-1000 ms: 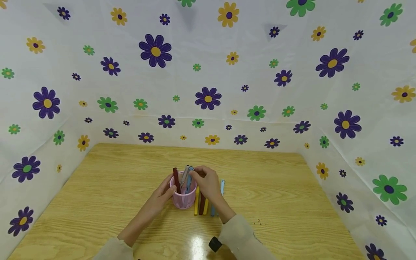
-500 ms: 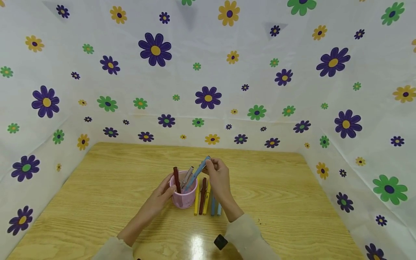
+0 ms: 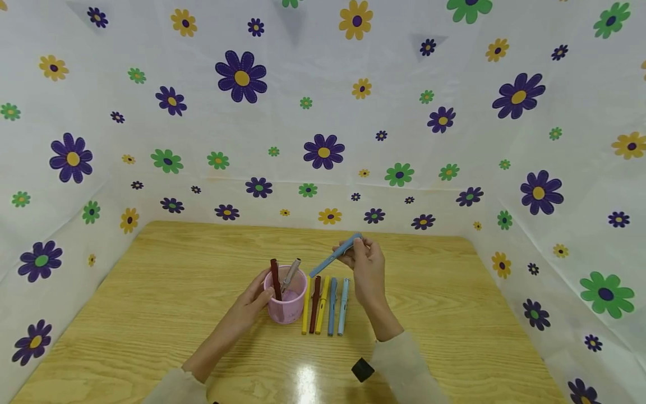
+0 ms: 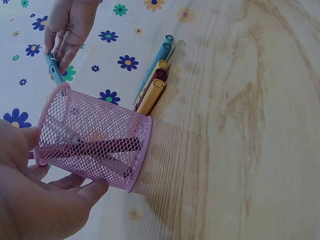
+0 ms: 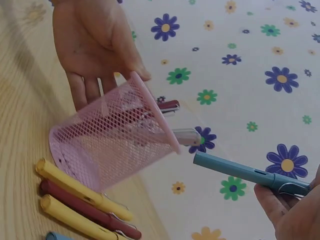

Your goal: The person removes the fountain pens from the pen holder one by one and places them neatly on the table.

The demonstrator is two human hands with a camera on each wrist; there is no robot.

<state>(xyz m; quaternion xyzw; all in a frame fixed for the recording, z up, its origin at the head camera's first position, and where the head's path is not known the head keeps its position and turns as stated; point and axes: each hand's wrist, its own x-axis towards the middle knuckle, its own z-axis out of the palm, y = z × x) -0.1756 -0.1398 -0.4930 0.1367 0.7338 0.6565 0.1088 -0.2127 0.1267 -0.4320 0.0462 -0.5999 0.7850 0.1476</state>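
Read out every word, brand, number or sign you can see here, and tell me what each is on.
No text can be read in any view.
Held blue pen, row of pens: any marking is too small or blurred to read.
Pink mesh cup: no lettering visible.
Patterned backdrop: only flowers.

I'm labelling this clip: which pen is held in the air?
The blue pen in the right hand; five other pens lie on the table and two more pens lean in the pink cup.
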